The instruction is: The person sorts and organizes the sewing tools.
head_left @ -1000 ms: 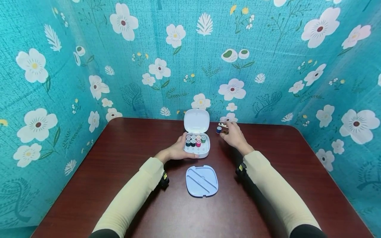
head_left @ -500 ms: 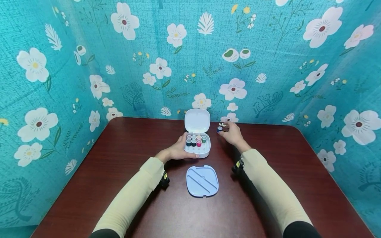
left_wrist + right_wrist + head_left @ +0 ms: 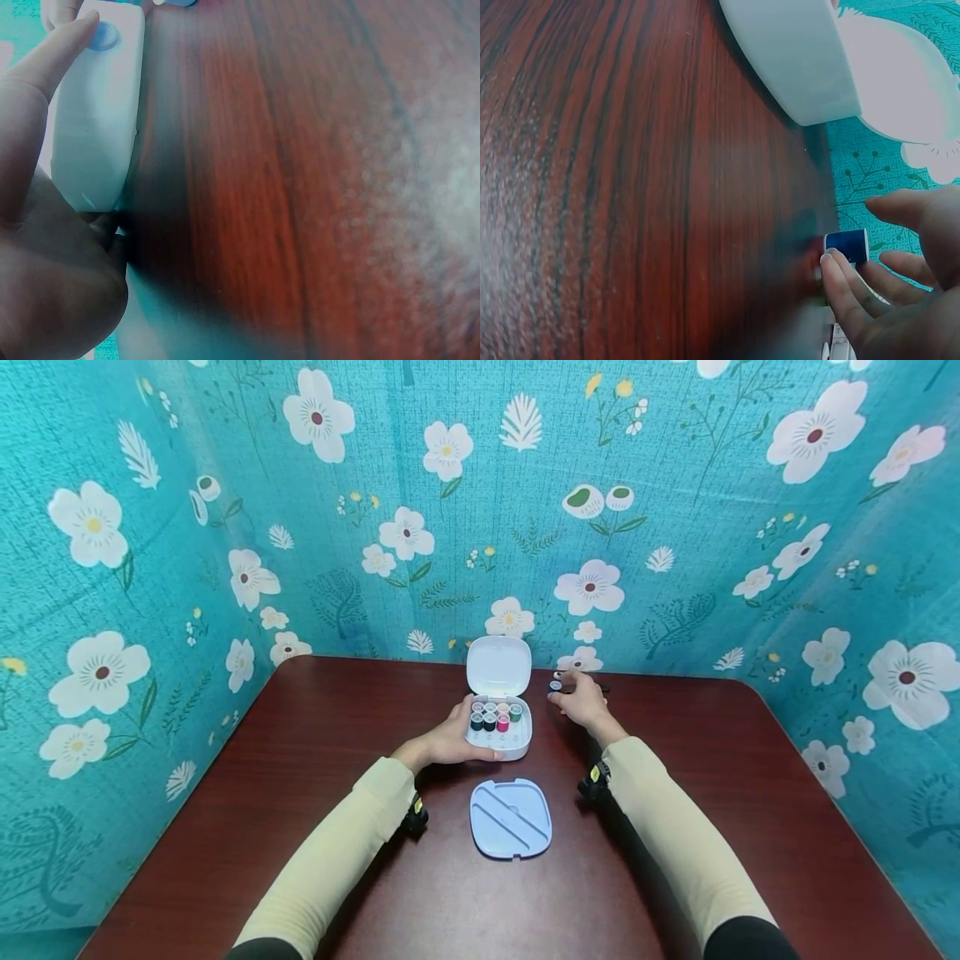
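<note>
A white sewing box stands with its lid raised, and several thread spools sit upright on the pegs inside. My left hand grips the box at its left side, the thumb along the front wall beside a round button. Right of the box, a dark blue thread spool stands on the table. Fingertips of my right hand touch this spool, while the thumb is apart from it in the right wrist view.
A light blue divided tray lies in front of the box on the dark wooden table. Small items behind the right hand are mostly hidden; a silvery one peeks out beneath it. Flowered cloth hangs behind the table.
My right hand has shifted slightly left, from beside the blue spool to touching it. The left hand stays on the sewing box.
</note>
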`<control>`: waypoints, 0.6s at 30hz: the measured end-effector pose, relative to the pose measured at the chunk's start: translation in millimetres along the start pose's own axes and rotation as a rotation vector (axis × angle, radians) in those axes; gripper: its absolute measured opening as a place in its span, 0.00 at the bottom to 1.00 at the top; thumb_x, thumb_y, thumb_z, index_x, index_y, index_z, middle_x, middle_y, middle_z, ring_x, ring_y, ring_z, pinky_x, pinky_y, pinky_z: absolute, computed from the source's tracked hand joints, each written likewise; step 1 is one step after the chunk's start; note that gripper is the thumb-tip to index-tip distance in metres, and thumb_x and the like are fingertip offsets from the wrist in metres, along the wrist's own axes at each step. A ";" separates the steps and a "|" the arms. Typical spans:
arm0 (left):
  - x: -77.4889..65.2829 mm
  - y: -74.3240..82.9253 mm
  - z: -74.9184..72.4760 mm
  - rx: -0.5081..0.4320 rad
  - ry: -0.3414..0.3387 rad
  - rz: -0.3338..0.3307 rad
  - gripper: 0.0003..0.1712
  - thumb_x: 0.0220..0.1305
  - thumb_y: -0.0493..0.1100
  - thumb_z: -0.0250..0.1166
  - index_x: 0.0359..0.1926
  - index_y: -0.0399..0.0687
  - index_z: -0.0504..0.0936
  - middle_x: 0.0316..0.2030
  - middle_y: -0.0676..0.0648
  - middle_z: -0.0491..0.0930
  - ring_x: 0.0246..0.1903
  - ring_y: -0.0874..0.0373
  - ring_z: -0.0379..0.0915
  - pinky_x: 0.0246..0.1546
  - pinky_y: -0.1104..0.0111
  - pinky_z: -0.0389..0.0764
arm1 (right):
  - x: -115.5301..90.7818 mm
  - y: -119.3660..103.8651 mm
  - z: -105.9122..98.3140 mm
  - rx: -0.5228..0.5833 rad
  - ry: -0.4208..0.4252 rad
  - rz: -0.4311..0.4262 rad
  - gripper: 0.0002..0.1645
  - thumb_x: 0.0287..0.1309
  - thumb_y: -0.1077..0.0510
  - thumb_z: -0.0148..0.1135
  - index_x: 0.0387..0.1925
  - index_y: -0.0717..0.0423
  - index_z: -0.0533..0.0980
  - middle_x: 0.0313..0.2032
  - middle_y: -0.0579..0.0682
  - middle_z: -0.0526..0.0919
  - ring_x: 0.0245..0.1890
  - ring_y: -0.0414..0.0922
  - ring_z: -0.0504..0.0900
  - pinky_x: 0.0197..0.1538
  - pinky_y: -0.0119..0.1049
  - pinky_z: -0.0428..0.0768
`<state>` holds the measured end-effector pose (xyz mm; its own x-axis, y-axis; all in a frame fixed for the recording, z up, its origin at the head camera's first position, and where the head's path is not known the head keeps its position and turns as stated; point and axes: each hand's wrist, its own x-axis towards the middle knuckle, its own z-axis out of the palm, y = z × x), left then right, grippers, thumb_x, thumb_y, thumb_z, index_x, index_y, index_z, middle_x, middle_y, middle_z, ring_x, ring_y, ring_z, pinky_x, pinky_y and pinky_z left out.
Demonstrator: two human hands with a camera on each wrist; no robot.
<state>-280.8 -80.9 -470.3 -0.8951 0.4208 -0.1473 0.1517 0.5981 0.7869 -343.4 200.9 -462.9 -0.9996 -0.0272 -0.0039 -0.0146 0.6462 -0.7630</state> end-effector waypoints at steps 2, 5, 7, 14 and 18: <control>-0.6 0.4 -0.3 -0.002 -0.004 -0.002 0.75 0.49 0.62 0.80 0.81 0.48 0.38 0.73 0.39 0.52 0.69 0.47 0.56 0.71 0.53 0.62 | 1.0 1.0 1.6 0.002 0.002 0.004 0.32 0.68 0.56 0.65 0.68 0.63 0.69 0.65 0.64 0.75 0.41 0.55 0.86 0.71 0.67 0.49; -1.1 0.8 -0.3 0.003 -0.008 -0.006 0.75 0.49 0.62 0.80 0.81 0.47 0.36 0.74 0.39 0.51 0.70 0.47 0.55 0.71 0.53 0.62 | 2.7 3.0 3.7 0.010 -0.003 0.006 0.30 0.67 0.56 0.65 0.67 0.62 0.71 0.62 0.63 0.76 0.39 0.54 0.87 0.70 0.67 0.50; -1.6 1.4 -0.3 0.003 -0.007 -0.007 0.75 0.49 0.62 0.80 0.81 0.47 0.36 0.74 0.39 0.51 0.70 0.47 0.55 0.71 0.53 0.61 | 3.5 4.2 4.7 0.016 -0.012 -0.002 0.29 0.67 0.57 0.65 0.66 0.62 0.72 0.61 0.64 0.77 0.38 0.53 0.87 0.69 0.62 0.61; -0.2 0.2 0.2 0.012 -0.004 -0.016 0.76 0.49 0.63 0.79 0.81 0.46 0.34 0.76 0.38 0.49 0.72 0.47 0.53 0.72 0.52 0.60 | 3.4 4.6 8.1 -0.025 -0.009 -0.057 0.22 0.65 0.58 0.67 0.57 0.63 0.76 0.58 0.63 0.80 0.43 0.56 0.85 0.45 0.46 0.83; 0.2 0.1 0.0 0.022 -0.009 -0.022 0.78 0.49 0.64 0.79 0.81 0.46 0.33 0.77 0.38 0.47 0.73 0.47 0.52 0.73 0.53 0.58 | 3.1 3.3 10.8 -0.060 0.000 -0.082 0.20 0.64 0.58 0.68 0.54 0.63 0.77 0.56 0.63 0.81 0.52 0.57 0.81 0.54 0.50 0.79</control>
<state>-281.0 -80.7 -470.3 -0.8946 0.4134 -0.1696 0.1415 0.6222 0.7700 -346.3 194.7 -472.4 -0.9950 -0.0819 0.0574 -0.0980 0.6863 -0.7207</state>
